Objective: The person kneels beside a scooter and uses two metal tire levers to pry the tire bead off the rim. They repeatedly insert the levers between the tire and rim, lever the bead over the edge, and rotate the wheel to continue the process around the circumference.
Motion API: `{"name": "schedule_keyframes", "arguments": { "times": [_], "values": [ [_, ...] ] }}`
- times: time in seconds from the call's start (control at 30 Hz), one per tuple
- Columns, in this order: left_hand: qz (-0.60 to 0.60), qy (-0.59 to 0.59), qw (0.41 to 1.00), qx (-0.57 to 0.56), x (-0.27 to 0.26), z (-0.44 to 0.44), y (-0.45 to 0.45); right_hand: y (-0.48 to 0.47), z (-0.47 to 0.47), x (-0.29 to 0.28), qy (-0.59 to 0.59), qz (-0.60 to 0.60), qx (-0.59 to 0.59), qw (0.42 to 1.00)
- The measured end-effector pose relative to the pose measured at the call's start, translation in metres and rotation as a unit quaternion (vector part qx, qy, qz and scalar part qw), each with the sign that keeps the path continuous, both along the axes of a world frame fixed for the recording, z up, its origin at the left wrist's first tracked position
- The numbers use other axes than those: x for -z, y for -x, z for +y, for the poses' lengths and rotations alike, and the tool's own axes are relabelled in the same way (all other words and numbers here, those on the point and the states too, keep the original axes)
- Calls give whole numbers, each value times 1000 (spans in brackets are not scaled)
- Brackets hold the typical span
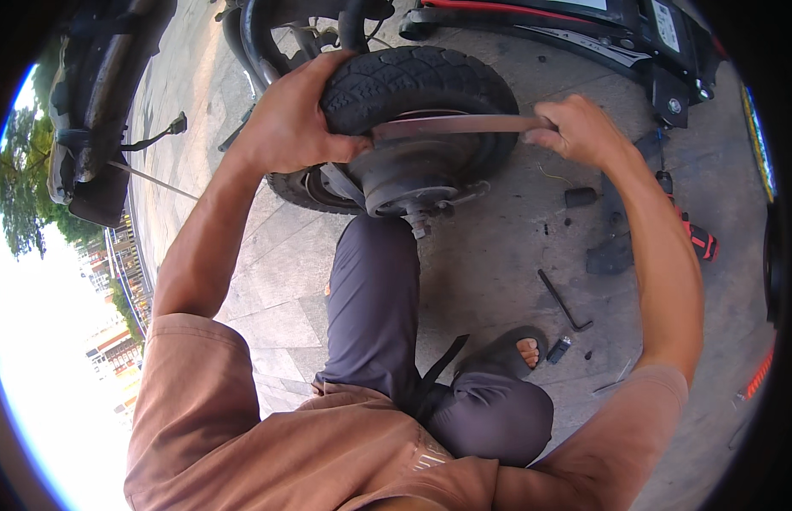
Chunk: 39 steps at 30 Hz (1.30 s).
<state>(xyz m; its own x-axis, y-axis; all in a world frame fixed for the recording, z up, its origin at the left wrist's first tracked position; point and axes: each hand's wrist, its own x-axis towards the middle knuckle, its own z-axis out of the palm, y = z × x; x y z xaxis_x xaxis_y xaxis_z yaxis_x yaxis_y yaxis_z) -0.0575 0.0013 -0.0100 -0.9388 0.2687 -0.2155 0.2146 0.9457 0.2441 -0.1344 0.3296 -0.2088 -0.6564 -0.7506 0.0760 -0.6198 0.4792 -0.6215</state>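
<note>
A black rubber tyre (421,80) with chunky tread is on a wheel with a grey hub (408,167). My left hand (303,121) grips the tyre's left side, its thumb near the rim and the end of a flat metal bar. That bar (463,125), probably a tyre lever, runs across the gap between the tyre's sidewall and the rim. My right hand (571,131) is closed around its right end. A threaded axle with a nut (420,223) points towards me, just above my knee. The bar's left tip is partly hidden by my left thumb.
Another tyre (309,193) lies under the wheel. A floor jack (581,38) stands at upper right. On the paving are a hex key (559,300), a red-and-black cordless drill (699,239) and a black cylinder (581,197). Vehicle parts (105,96) hang at upper left.
</note>
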Motion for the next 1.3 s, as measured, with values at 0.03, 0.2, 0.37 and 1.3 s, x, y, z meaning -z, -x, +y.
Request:
{"name": "schedule_keyframes", "arguments": {
  "times": [0.03,0.2,0.37,1.3],
  "values": [
    [-5,-2,1000,-1,-1,0,1,-8,2,3,20,-39,-3,999],
    [-10,-11,1000,-3,-4,3,-1,-82,-14,35,116,-127,73,982],
    [-3,9,1000,-19,-6,12,-4,-161,-40,57,227,-144,188,945],
    [20,12,999,-47,-2,23,-10,-225,39,29,207,-78,302,927]
  ]
}}
